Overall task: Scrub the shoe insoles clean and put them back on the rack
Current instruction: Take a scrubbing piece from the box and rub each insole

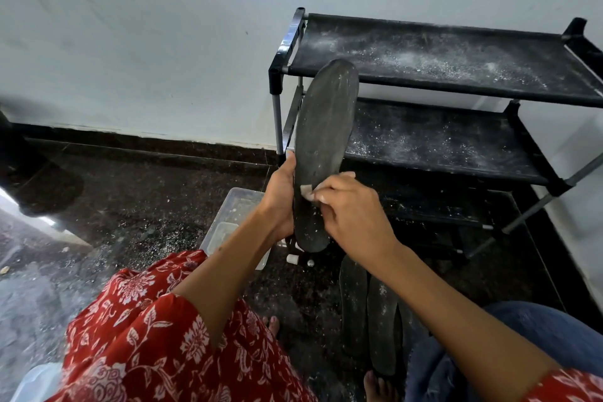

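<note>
Dark speckled floor [137, 206], strewn with white grit, meets a pale wall [130, 42]; a dusty black rack [440, 55] stands at its far right edge. Your left hand [280, 196] is clamped on an upright dark insole [323, 140]; your right hand [352, 212] pinches a small white scrubber [306, 191] against it. Further insoles [368, 310] lie on the floor below, partly hidden by your right forearm. A clear tub [238, 206] is half covered by your left arm.

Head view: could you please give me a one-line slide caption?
Left hand holds a dark insole upright while right hand rubs it beside the dusty rack.
</note>
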